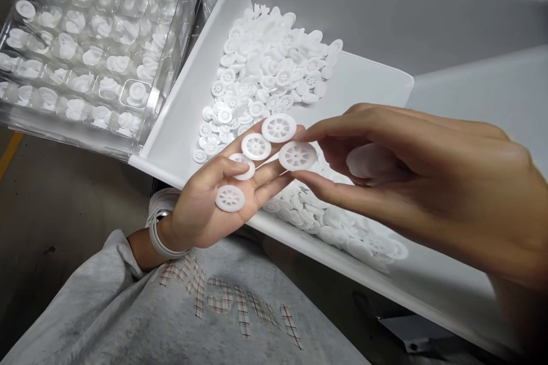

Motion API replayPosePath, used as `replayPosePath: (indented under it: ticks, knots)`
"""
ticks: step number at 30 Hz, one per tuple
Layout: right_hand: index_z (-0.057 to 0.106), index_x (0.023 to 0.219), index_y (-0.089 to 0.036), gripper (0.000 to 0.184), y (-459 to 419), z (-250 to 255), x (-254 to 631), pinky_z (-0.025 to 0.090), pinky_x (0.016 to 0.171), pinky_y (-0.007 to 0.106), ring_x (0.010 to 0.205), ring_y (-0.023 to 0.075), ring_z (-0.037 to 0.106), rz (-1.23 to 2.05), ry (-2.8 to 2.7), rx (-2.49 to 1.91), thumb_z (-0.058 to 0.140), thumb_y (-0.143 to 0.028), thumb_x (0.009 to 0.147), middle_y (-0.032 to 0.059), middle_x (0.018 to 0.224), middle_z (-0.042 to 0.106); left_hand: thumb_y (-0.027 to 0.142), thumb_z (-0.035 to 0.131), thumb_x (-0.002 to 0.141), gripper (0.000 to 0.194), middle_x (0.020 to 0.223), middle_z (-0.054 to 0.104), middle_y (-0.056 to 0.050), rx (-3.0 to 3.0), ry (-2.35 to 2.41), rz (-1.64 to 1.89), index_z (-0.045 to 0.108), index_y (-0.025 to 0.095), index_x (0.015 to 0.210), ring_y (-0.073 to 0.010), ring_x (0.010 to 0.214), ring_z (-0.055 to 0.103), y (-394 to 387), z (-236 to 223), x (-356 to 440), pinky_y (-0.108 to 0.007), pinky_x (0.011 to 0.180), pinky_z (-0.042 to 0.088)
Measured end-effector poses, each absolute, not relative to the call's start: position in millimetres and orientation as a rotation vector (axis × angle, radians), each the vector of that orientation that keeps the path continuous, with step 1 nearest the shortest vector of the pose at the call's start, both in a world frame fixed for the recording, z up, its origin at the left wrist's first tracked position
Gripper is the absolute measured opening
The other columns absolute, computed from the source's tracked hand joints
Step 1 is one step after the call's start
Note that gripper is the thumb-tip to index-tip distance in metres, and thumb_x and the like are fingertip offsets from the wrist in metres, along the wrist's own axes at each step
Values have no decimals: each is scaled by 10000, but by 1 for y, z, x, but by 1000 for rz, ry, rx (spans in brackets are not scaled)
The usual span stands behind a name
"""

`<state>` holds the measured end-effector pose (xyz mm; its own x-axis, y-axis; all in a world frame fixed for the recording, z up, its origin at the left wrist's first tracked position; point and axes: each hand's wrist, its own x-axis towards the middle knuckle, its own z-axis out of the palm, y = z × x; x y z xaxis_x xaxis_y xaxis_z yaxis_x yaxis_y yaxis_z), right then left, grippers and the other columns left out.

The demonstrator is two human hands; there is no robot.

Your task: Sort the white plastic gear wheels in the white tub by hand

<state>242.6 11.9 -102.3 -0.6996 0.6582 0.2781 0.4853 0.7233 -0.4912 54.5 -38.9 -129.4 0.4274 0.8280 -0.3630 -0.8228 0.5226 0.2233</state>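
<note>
My left hand (214,205) is palm up over the near edge of the white bin, with several small white plastic spoked wheels lying on it. One wheel (230,198) rests on the palm, and the thumb presses another against the fingers. Two more wheels (256,146) lie further along the fingers. My right hand (419,182) pinches a spoked wheel (297,155) between thumb and forefinger, right at the left fingertips. Another white round piece (370,161) is tucked inside the curled right fingers; its details are blurred.
A large white bin (363,11) holds a heap of white wheels (274,63) at its left side and a second pile (342,228) along the near wall. At the left, stacked clear plastic trays (148,105) carry white parts in their pockets. A grey metal piece (415,332) is below the bin.
</note>
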Motion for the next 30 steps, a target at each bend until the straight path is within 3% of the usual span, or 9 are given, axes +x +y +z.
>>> replayPosePath:
  ticks: [7, 12, 15, 19, 23, 26, 30]
  knots:
    - [609, 1041, -197, 189, 16, -104, 244, 455, 568, 204, 629, 64, 540, 574, -2432, -934, 690, -337, 943, -28, 783, 595, 84, 447, 876, 660, 1448, 626, -20, -8, 486, 997, 438, 206, 1525, -258, 1497, 385, -37, -127, 55, -465, 1314, 228]
    - [642, 1060, -243, 279, 4, -103, 245, 465, 567, 276, 694, 141, 581, 513, -2452, -1024, 628, -497, 946, 13, 807, 593, 84, 444, 887, 635, 1387, 670, -55, -22, 526, 1017, 448, 168, 1516, -253, 1453, 458, -37, -125, 55, -436, 1293, 288]
    - [645, 1042, -240, 285, -7, -101, 245, 458, 569, 283, 710, 150, 573, 496, -2498, -984, 584, -506, 963, 22, 800, 576, 80, 448, 884, 624, 1377, 676, -60, -18, 533, 1030, 461, 163, 1501, -248, 1431, 489, -38, -125, 54, -425, 1276, 324]
    - [639, 993, -232, 197, -17, -95, 244, 425, 543, 278, 662, 130, 531, 484, -2563, -899, 542, -404, 999, 6, 748, 535, 88, 454, 880, 641, 1433, 636, -42, -7, 526, 1028, 446, 190, 1513, -252, 1464, 443, -38, -126, 54, -419, 1274, 332]
    - [607, 924, -208, 150, -25, -94, 236, 372, 499, 254, 567, 83, 425, 504, -2617, -790, 493, -182, 1019, -32, 675, 457, 80, 456, 869, 702, 1492, 585, -36, -31, 525, 1014, 388, 217, 1554, -277, 1488, 397, -39, -127, 54, -435, 1281, 319]
    - [659, 943, -164, 229, -29, -104, 224, 318, 448, 286, 575, 102, 442, 163, -2628, -591, 459, -56, 974, -10, 682, 527, 64, 444, 877, 725, 1508, 570, -34, -30, 530, 1007, 350, 234, 1575, -263, 1482, 405, -39, -127, 55, -413, 1279, 321]
    - [726, 980, -59, 178, -29, -117, 214, 381, 434, 306, 601, 151, 530, -226, -2622, -280, 595, -16, 868, 65, 737, 654, 28, 422, 904, 698, 1519, 559, -38, 22, 547, 1008, 361, 230, 1569, -232, 1458, 443, -40, -126, 56, -362, 1257, 358]
